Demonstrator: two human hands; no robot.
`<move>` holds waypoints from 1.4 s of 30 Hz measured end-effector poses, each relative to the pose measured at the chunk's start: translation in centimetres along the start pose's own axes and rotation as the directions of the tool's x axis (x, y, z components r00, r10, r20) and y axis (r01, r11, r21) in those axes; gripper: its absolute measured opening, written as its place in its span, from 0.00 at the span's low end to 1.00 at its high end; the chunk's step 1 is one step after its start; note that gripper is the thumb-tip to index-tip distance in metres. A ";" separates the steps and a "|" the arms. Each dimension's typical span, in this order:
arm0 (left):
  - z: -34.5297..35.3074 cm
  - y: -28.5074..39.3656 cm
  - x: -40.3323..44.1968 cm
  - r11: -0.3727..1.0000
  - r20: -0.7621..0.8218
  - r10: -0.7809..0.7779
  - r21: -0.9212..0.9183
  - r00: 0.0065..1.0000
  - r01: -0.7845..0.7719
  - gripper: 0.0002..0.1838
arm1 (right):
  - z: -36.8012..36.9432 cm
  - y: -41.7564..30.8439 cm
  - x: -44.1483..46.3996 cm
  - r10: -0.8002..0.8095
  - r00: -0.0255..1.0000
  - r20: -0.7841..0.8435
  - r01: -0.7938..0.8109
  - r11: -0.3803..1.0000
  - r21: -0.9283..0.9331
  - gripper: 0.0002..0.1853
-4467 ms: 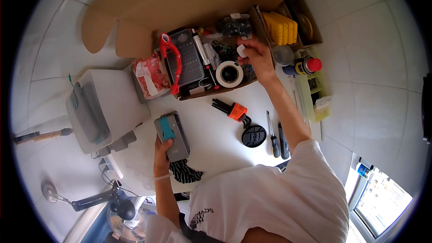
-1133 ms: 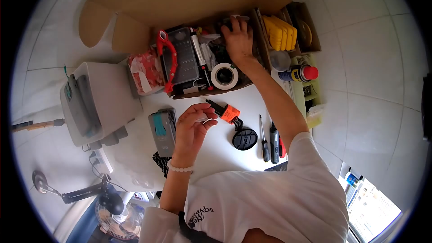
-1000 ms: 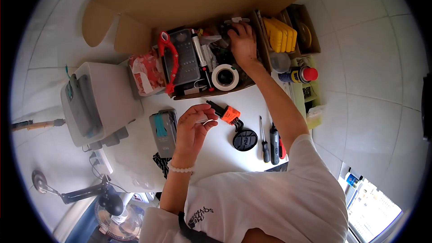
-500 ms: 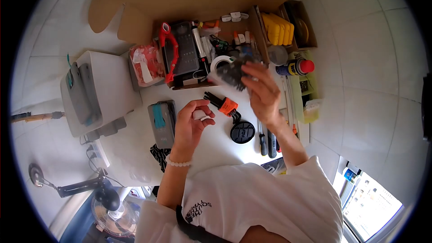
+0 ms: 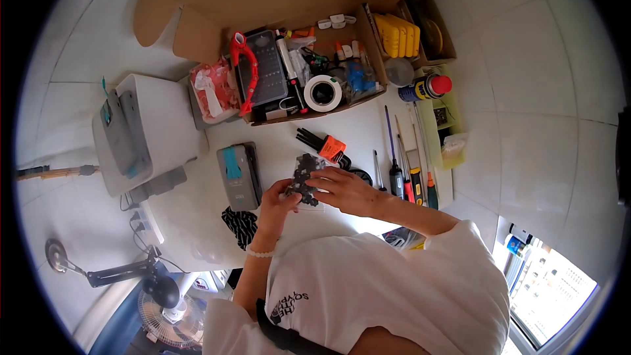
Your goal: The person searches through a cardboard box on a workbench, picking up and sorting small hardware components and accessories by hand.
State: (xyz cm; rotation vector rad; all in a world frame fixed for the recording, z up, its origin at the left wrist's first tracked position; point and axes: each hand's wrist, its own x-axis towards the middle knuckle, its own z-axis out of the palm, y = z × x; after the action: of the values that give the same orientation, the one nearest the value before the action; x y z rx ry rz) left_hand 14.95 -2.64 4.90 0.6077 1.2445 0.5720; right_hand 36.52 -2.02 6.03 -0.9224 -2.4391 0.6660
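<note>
We hold a bag (image 5: 307, 169) at the desk (image 5: 276, 141)

By the left edge we have a white bin (image 5: 174, 118). To its right a striped cloth (image 5: 240, 227) lies close to the near edge, and a grey case (image 5: 246, 187) with a teal strap (image 5: 232, 163) lies beyond it. Along the far edge, right of a tub (image 5: 213, 102) of red things, our carton (image 5: 276, 0) stands open, with a red tool (image 5: 250, 69), a parts box (image 5: 268, 72) and a tape roll (image 5: 310, 95) inside. Hex keys (image 5: 330, 148) in an orange holder lie just beyond the bag; a black disc (image 5: 361, 175) is partly covered by our right hand (image 5: 345, 190). Screwdrivers (image 5: 416, 184) come next, then a spray can (image 5: 430, 87) and a green tray (image 5: 450, 162) along the right edge.

The bag is clear, crowded with small black pieces.

It sits between our hands, nearer the near edge than the carton. Our left hand (image 5: 279, 200) pinches its left side, thumb on top. Our right fingers lie across its right side; we cannot tell whether they pinch it.
</note>
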 end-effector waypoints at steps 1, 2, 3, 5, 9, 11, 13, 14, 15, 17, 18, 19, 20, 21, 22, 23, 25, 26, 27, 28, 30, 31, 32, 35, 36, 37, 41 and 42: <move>-0.3 -1.1 0.1 1.000 -0.001 -0.001 0.000 1.000 0.001 0.20 | -0.3 0.6 0.2 -0.001 1.000 0.001 0.001 1.000 0.001 0.13; -0.6 -2.3 0.3 0.998 -0.025 0.044 0.049 0.999 -0.043 0.19 | -0.7 1.4 0.5 0.093 0.994 -0.055 -0.089 0.994 0.061 0.14; -0.7 -2.9 0.4 0.992 -0.049 0.090 0.097 0.995 -0.085 0.19 | -1.2 2.5 1.1 0.186 0.977 -0.103 -0.173 0.977 0.125 0.15; -0.4 -3.2 0.2 0.988 -0.032 0.107 0.115 0.994 -0.102 0.18 | -4.4 5.2 3.9 0.259 0.860 -0.440 -0.228 0.966 0.121 0.15; -0.5 -4.3 0.5 0.876 -0.030 0.154 0.467 0.988 -0.123 0.20 | -7.3 14.3 8.4 0.470 0.620 -0.628 -0.547 0.833 0.084 0.15; -0.7 -4.4 0.4 0.686 0.025 0.201 0.710 0.979 -0.159 0.21 | -7.3 18.5 10.2 0.566 0.573 -0.592 -0.639 0.761 0.109 0.20; -0.2 -4.2 -0.1 0.372 0.023 0.360 0.913 0.933 -0.166 0.24 | -6.6 21.4 11.8 0.572 0.550 -0.609 -0.685 0.726 0.064 0.21; 0.2 -3.6 -0.5 0.302 -0.007 0.374 0.946 0.928 -0.115 0.26 | -6.2 22.5 12.4 0.575 0.529 -0.624 -0.728 0.685 0.015 0.23; 0.4 -2.9 -0.7 0.299 -0.008 0.377 0.948 0.926 -0.114 0.26 | -6.0 23.0 13.2 0.573 0.528 -0.627 -0.726 0.688 0.017 0.23; 1.0 -1.7 -1.3 0.219 -0.026 0.398 0.973 0.917 -0.067 0.26 | -5.6 23.9 14.3 0.776 0.388 -0.497 -0.850 0.510 0.133 0.26; 1.3 -1.1 -1.4 0.219 -0.027 0.398 0.973 0.917 -0.067 0.26 | -5.1 24.3 14.8 0.776 0.389 -0.497 -0.850 0.510 0.132 0.26; 1.6 -0.5 -1.6 0.230 -0.046 0.411 0.972 0.911 -0.054 0.24 | -4.6 24.5 15.2 0.782 0.358 -0.510 -0.861 0.488 0.142 0.27; 1.6 -0.2 -1.6 0.240 -0.066 0.423 0.970 0.904 -0.041 0.23 | -4.1 24.8 15.5 0.788 0.327 -0.521 -0.872 0.464 0.154 0.29; 1.3 -0.4 -1.4 0.237 -0.065 0.422 0.971 0.904 -0.041 0.23 | -4.1 24.5 15.9 0.789 0.325 -0.521 -0.872 0.463 0.157 0.29; 0.9 -0.9 -1.1 0.233 -0.006 0.491 0.964 0.871 -0.125 0.22 | -4.1 24.2 16.3 0.803 0.298 -0.517 -0.891 0.428 0.151 0.30; 0.6 -1.1 -0.9 0.225 0.051 0.558 0.952 0.829 -0.209 0.22 | -4.3 23.9 16.5 0.814 0.271 -0.513 -0.909 0.392 0.143 0.31; 0.8 -0.2 -0.7 0.341 0.042 0.523 0.905 0.851 -0.254 0.19 | -4.8 23.5 16.6 0.823 0.266 -0.502 -0.909 0.388 0.153 0.31; 1.0 0.4 -0.6 0.452 0.039 0.487 0.844 0.872 -0.290 0.17 | -4.9 23.3 16.7 0.831 0.261 -0.491 -0.910 0.382 0.163 0.31; 1.1 1.0 -0.5 0.450 0.041 0.488 0.844 0.872 -0.291 0.17 | -4.6 23.7 16.6 0.831 0.259 -0.493 -0.909 0.382 0.165 0.31; 1.3 1.6 -0.3 0.545 0.018 0.482 0.777 0.876 -0.316 0.15 | -4.1 24.1 16.5 0.803 0.292 -0.519 -0.907 0.405 0.117 0.30; 1.8 2.8 0.1 0.631 -0.001 0.474 0.698 0.881 -0.339 0.13 | -3.6 24.5 16.4 0.774 0.324 -0.544 -0.902 0.426 0.068 0.28; 2.0 3.4 0.2 0.662 -0.006 0.495 0.650 0.869 -0.372 0.12 | -3.4 24.3 16.4 0.737 0.344 -0.582 -0.895 0.445 0.034 0.27; 2.2 3.8 0.3 0.691 -0.014 0.514 0.600 0.858 -0.404 0.11 | -3.2 24.2 16.5 0.698 0.364 -0.617 -0.888 0.461 -0.002 0.25; 2.0 4.4 0.5 0.766 -0.026 0.405 0.556 0.914 -0.324 0.10 | -2.4 24.8 16.4 0.707 0.346 -0.616 -0.883 0.467 0.039 0.21; 1.9 4.3 0.6 0.765 -0.023 0.405 0.556 0.914 -0.325 0.10 | -2.4 24.8 16.4 0.707 0.344 -0.618 -0.885 0.464 0.039 0.21; 1.8 4.2 0.8 0.783 -0.028 0.408 0.525 0.913 -0.334 0.10 | -2.4 24.9 16.4 0.693 0.374 -0.616 -0.878 0.478 0.005 0.19; 1.8 4.0 1.2 0.833 -0.040 0.399 0.433 0.916 -0.344 0.10 | -1.9 25.4 16.2 0.697 0.430 -0.574 -0.874 0.481 -0.070 0.15; 2.0 4.3 1.1 0.834 -0.040 0.397 0.433 0.917 -0.342 0.10 | -2.0 25.3 16.1 0.699 0.429 -0.573 -0.875 0.480 -0.070 0.15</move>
State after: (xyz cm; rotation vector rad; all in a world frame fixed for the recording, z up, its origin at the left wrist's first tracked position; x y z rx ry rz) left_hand 16.89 1.00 7.55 1.2122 1.3930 0.6777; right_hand 38.97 26.48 -3.21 -2.1982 -1.5468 0.1767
